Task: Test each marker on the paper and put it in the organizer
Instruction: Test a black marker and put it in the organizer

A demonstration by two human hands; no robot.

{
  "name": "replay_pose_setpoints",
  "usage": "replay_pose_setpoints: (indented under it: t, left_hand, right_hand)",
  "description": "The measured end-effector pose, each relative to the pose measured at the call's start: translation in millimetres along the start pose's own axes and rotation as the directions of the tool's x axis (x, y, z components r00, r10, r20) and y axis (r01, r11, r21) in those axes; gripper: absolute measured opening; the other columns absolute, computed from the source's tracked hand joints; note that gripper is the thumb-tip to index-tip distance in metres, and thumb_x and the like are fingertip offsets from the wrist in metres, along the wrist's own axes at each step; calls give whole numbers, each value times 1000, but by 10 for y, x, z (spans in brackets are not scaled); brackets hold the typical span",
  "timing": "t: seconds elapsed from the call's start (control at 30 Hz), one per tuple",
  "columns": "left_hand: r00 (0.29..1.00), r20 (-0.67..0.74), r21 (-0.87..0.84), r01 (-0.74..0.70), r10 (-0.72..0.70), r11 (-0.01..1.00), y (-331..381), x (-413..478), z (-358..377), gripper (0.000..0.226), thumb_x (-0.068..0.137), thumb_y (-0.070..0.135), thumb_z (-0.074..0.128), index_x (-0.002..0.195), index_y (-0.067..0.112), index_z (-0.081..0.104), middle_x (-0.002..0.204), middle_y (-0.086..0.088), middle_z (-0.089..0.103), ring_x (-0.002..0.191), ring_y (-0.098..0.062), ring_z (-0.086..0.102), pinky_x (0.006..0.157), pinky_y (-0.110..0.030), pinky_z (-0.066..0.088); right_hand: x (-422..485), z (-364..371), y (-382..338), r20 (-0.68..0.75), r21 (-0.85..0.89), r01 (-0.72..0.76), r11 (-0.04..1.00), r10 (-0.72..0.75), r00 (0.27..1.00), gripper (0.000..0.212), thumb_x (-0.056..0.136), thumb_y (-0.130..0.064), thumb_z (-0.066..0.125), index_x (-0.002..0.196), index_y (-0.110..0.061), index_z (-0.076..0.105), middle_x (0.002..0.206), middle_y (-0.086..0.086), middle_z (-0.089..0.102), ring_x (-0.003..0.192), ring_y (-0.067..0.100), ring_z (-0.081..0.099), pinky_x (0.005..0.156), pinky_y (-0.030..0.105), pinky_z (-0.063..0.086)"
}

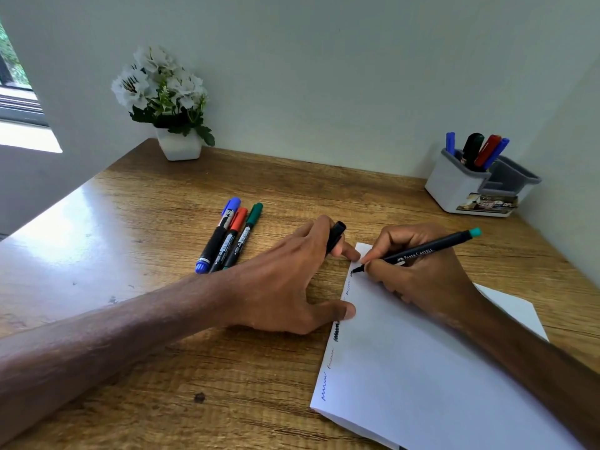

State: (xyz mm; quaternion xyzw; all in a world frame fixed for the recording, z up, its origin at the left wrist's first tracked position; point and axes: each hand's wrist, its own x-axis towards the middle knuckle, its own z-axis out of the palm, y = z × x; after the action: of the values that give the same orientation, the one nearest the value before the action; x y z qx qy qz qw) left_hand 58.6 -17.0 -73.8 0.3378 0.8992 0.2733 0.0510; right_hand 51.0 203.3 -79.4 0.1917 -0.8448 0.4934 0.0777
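My right hand (418,267) grips a thin black marker with a teal end (431,250), its tip touching the far left corner of the white paper (422,368). Several short squiggles run down the paper's left edge. My left hand (292,280) holds the marker's black cap (336,237) between its fingers while thumb and a fingertip press on the paper's left edge. Three capped markers, blue (218,235), red (230,238) and green (243,235), lie side by side on the wooden desk (146,254). The white and grey organizer (461,186) at the far right holds several markers.
A white pot of white flowers (168,102) stands at the back left of the desk against the wall. Walls close the desk at the back and right. A window shows at the far left.
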Motion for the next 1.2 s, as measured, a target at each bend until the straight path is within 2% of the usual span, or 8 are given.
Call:
replay_pose_setpoints:
  t: [0.13, 0.27, 0.37, 0.5, 0.63, 1.07, 1.13, 1.2]
  left_hand:
    - [1000, -12, -3, -7, 7, 1000, -15, -1, 7, 59, 86, 60, 70, 111, 32, 23, 116, 23, 36, 103, 11, 43, 71, -5, 31]
    - [1000, -17, 3, -9, 9, 1000, -3, -2, 13, 60, 86, 61, 69, 111, 34, 22, 105, 33, 32, 95, 21, 38, 65, -5, 34]
    - [999, -33, -1, -27, 27, 1000, -2, -8, 16, 59, 86, 60, 70, 108, 36, 21, 103, 38, 29, 98, 34, 32, 70, 2, 38]
    - [999, -35, 4, -19, 19, 1000, 2, 1, 16, 59, 85, 62, 69, 109, 37, 21, 104, 38, 29, 96, 31, 33, 66, -1, 38]
    - [999, -42, -3, -34, 33, 999, -6, -5, 22, 56, 87, 59, 70, 107, 37, 22, 102, 41, 28, 97, 39, 26, 75, 8, 32]
    - [999, -35, 24, -35, 36, 999, -27, -1, 11, 56, 86, 59, 70, 106, 37, 22, 102, 42, 28, 98, 38, 28, 73, 5, 36]
    - [999, -27, 40, -27, 28, 999, -27, -3, 6, 57, 86, 61, 69, 106, 38, 21, 105, 40, 30, 100, 34, 31, 69, 1, 37]
    - [999, -36, 64, -33, 35, 997, -36, -5, 2, 58, 85, 63, 69, 107, 39, 21, 117, 36, 36, 110, 21, 39, 78, -2, 34]
  right_hand:
    - [6, 2, -11, -9, 27, -22, 999, 22, 1000, 16, 81, 11, 74, 68, 1, 72, 51, 1, 64, 36, 6, 51, 37, 17, 39]
    - [-4, -3, -4, -17, 15, -15, 1000, 15, 1000, 15, 81, 7, 73, 68, -1, 72, 54, 12, 65, 36, 16, 50, 36, 22, 40]
    - [-5, -11, 13, -22, 38, -35, 999, 36, 999, 15, 82, 5, 73, 69, -1, 71, 56, 20, 63, 35, 21, 50, 35, 23, 40]
    - [-7, -9, 22, -21, 48, -58, 997, 60, 998, 13, 82, 4, 73, 69, -1, 71, 55, 18, 63, 34, 17, 49, 35, 22, 39]
    - [-4, -6, 22, -30, 56, -65, 996, 67, 997, 15, 83, 5, 73, 69, -2, 71, 52, 16, 62, 32, 17, 47, 35, 21, 38]
    - [13, 1, 51, -49, 96, -75, 993, 80, 996, 17, 84, 7, 71, 69, 0, 71, 57, 21, 63, 37, 27, 49, 34, 25, 42]
    - [18, 5, 59, -56, 106, -84, 991, 90, 994, 16, 85, 7, 71, 71, 1, 71, 58, 22, 64, 39, 29, 50, 35, 26, 43]
    - [18, 2, 69, -81, 168, -84, 982, 99, 992, 13, 86, 9, 70, 73, 4, 71, 60, 23, 63, 42, 31, 50, 36, 26, 44]
